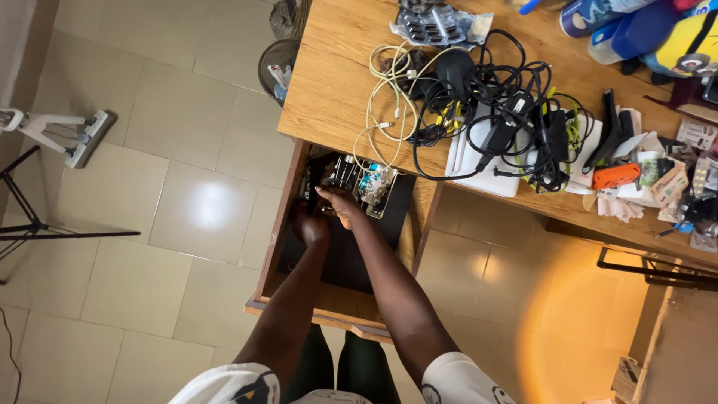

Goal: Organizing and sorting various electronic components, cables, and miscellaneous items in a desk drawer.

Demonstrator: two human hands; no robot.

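The person's 2 hands reach down into an open wooden desk drawer [273,247] with a dark floor: the left hand [309,224] is curled low inside it, its grasp too shadowed to tell, and the right hand [340,204] is closed loosely around small dark items at the back. Just beyond the fingers lies a small clear box of oddments [375,187]. Farther off, a tangle of black and cream cables [464,97] crowds the wooden desk top [336,82], with a wire waste basket [278,69] on the tiled floor beside it.
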